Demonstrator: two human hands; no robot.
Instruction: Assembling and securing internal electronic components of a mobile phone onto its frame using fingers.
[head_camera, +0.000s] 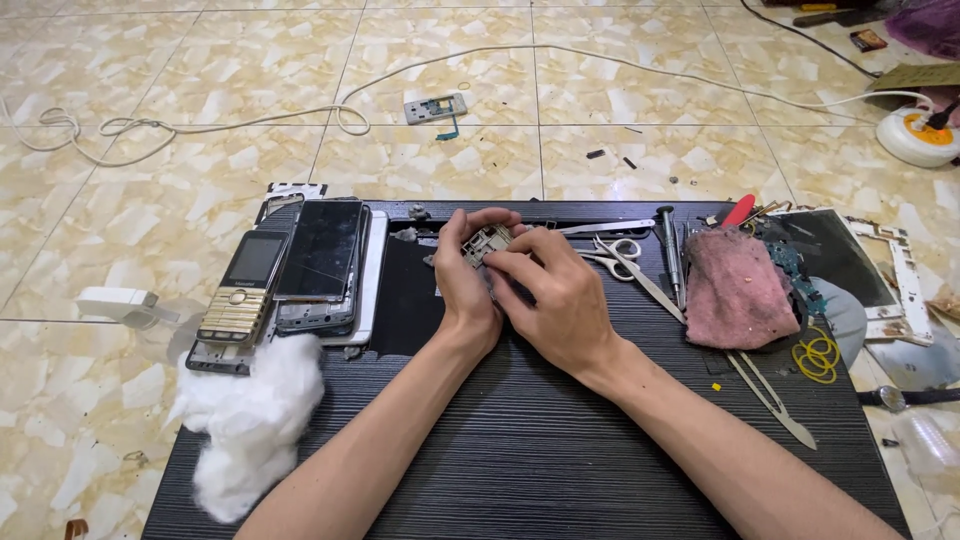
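My left hand (463, 280) and my right hand (553, 293) meet over a black mat (410, 290) on a dark wooden board (520, 450). Together they hold a small grey phone frame part (488, 240), with fingertips of both hands closed on it. Most of the part is hidden by my fingers.
A stack of phones (320, 262) and a gold keypad phone (240, 290) lie left, with white cotton wool (250, 420) in front. Scissors (612, 252), a screwdriver (670, 250), tweezers (765, 395), a pink cloth (735, 290) and yellow rubber bands (818, 357) lie right. White cable (330, 110) crosses the tiled floor.
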